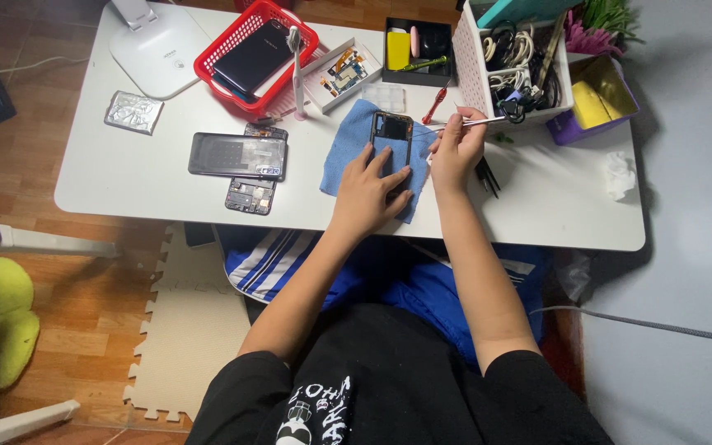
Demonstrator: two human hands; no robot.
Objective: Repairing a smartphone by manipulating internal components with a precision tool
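Note:
An opened phone body [391,132] with a dark frame lies on a blue cloth [351,140] on the white table [125,177]. My left hand [370,185] rests flat on its lower part, pressing it down. My right hand [456,144] is just right of the phone and grips metal tweezers [481,122], whose tip points left toward the phone's upper edge.
A second dismantled phone [238,156] and a circuit part lie at the left. Behind are a red basket [257,51] holding a dark phone, a white lamp base [161,48], a red screwdriver [436,103], a white bin of cables [514,62] and black tools [488,175].

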